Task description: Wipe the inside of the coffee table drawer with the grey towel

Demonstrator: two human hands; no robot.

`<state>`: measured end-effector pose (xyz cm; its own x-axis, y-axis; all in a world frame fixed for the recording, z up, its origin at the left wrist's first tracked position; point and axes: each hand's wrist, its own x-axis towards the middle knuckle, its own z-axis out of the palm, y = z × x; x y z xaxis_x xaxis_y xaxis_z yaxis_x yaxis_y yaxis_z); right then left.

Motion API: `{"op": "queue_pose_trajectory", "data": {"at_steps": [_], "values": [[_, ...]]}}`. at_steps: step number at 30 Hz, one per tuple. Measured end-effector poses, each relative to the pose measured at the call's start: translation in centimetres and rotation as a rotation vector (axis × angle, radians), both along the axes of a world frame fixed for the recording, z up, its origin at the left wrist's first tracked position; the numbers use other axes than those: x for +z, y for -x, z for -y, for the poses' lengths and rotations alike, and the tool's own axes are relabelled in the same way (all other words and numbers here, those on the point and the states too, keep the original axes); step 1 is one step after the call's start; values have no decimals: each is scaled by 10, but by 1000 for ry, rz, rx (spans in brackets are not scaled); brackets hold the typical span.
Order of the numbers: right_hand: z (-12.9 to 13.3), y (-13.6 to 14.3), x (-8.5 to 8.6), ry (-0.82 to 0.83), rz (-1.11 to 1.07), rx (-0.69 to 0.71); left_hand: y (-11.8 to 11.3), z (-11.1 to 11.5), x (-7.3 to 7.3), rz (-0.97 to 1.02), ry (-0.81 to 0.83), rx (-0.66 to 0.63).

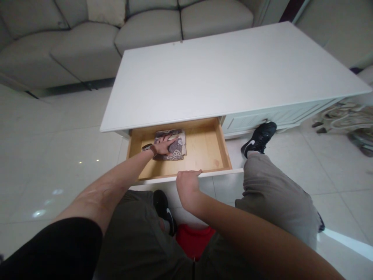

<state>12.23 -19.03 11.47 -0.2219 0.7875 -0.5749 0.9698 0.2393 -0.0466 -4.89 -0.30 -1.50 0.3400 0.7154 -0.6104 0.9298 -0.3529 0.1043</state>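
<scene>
A wooden drawer point(201, 146) with a white front is pulled out from the white coffee table point(210, 77). Inside it, toward the left, lies a folded patterned cloth point(177, 155) in purple-grey and cream. My left hand point(164, 147), a watch on its wrist, rests on the cloth with fingers spread. At the drawer's front edge, my right hand point(188, 186) is closed over the top of the white front panel. Its fingertips are partly hidden behind the panel.
A grey sofa point(151, 33) with a cushion point(106, 11) stands behind the table. My black shoes point(259, 138) are on the tiled floor either side of the drawer. Something red point(194, 239) is below me. At the right are ornate furniture legs point(340, 114).
</scene>
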Motion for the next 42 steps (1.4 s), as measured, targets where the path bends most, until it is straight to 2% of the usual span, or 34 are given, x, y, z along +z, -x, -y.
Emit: {"op": "queue_pose_trajectory", "data": {"at_steps": [4, 10, 12, 14, 18, 21, 24, 29, 34, 38, 42], "values": [[1, 1, -4, -24, 6, 8, -57, -1, -6, 80, -25, -7], [2, 1, -5, -21, 72, 29, -165, -8, -14, 179, 19, -53], [2, 0, -3, 5, 69, 59, -192, -8, -17, 180, 19, -44], [1, -1, -2, 29, 44, 60, -206, -7, -19, 166, 20, -28], [0, -1, -2, 40, 17, 5, -207, -2, -20, 175, 39, -46], [-1, -1, -3, 26, 43, 52, -202, 9, -18, 162, 69, -67], [0, 0, -2, 13, 48, 100, -202, 31, -18, 136, 89, -105], [6, -2, 0, 5, 30, 26, -203, 68, -23, 101, 143, -168], [7, -3, -2, 9, -21, -40, -199, 72, -22, 136, 130, -157], [5, -1, -2, 33, 17, 24, -178, 65, -19, 125, 137, -160], [4, 1, -4, 18, 24, 11, -133, 63, -16, 78, 133, -147]]}}
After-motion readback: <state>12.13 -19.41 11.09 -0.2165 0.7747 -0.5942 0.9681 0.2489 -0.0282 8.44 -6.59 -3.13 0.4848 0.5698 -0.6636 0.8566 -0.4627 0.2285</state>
